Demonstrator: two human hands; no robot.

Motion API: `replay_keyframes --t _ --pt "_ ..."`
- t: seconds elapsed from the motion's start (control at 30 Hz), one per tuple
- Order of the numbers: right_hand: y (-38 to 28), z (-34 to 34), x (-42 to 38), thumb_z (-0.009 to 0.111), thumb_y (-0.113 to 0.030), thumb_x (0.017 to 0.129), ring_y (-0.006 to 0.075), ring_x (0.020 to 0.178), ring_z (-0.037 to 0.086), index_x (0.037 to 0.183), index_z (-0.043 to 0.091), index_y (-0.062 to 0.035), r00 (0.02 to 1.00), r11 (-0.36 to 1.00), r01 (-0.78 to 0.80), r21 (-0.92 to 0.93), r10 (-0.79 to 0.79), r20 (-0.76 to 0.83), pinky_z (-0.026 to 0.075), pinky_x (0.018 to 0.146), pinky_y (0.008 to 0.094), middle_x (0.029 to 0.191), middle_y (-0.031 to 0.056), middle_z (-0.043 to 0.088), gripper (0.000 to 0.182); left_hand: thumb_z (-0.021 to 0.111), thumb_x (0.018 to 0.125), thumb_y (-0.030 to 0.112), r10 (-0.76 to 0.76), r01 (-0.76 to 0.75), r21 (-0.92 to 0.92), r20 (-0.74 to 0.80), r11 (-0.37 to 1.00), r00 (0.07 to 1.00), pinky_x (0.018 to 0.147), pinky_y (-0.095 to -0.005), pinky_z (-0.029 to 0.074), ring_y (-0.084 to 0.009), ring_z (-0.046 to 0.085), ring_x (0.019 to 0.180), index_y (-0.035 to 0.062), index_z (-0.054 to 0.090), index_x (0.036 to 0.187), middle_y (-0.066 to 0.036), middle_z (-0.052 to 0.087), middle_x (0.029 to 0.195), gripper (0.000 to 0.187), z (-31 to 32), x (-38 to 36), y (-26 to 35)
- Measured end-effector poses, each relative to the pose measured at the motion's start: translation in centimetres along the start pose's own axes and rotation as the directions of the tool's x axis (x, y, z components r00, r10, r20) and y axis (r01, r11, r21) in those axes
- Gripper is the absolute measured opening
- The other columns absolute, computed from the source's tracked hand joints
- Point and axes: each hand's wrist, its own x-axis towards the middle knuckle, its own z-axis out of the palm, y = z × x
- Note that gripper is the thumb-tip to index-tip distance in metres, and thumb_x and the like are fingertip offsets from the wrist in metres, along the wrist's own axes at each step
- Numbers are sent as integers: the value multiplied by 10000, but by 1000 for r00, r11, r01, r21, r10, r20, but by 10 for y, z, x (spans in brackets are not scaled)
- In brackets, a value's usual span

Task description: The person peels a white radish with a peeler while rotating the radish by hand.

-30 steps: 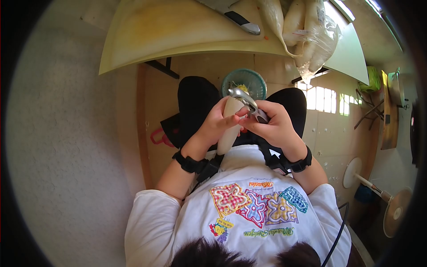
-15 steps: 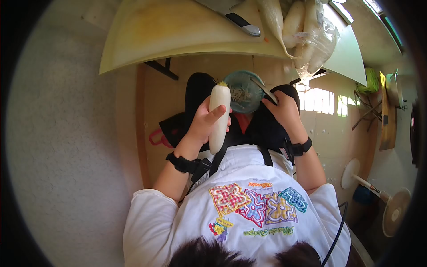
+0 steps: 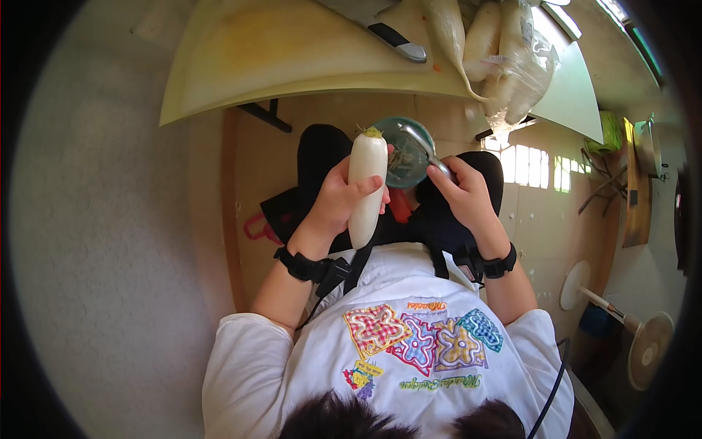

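Observation:
My left hand is wrapped round a white radish, held upright with its cut green top pointing away from me. In my right hand is a silver metal peeler, its head reaching left over a teal bowl. Pale strips of peel lie inside the bowl, which sits between my knees. A small gap separates the peeler from the radish.
Ahead stands a table with a yellowed board, a black-handled knife and several radishes in a clear plastic bag at its edge. A white fan is at the right. Something red shows below the bowl.
The peeler has turned and lifted, so its head now reaches farther left across the bowl. The radish has shifted slightly to the right in my left hand.

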Motion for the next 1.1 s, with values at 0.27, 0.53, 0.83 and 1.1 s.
replay_keyframes --t 0.27,0.53,0.83,1.1 --pt "5 -9 -6 664 -256 996 9 652 378 1003 672 -16 981 912 -134 388 66 183 288 554 208 709 -87 473 240 694 878 212 82 -83 -123 -19 989 996 618 -331 567 -200 659 705 7 500 1355 -152 661 904 554 24 2 5" --pt "3 -5 -8 668 -256 989 34 657 421 977 665 9 994 964 -43 261 16 104 336 567 229 700 -48 513 265 709 853 289 35 26 -320 184 947 982 595 -351 541 -222 637 682 32 464 1410 -186 659 900 661 29 -1 7" --pt "0 -9 -21 683 -242 973 39 638 414 948 656 11 999 970 15 242 -24 36 334 552 237 681 -39 505 256 716 835 326 44 17 -278 212 960 976 607 -362 545 -215 596 718 51 457 1441 -241 446 1495 714 29 -7 4" --pt "0 -16 -28 772 -223 897 42 622 413 904 646 -10 992 981 95 168 -80 -93 342 538 240 675 -38 495 248 677 877 270 8 40 -276 170 960 985 623 -358 568 -208 622 733 41 472 1419 -245 447 1490 623 33 2 4"
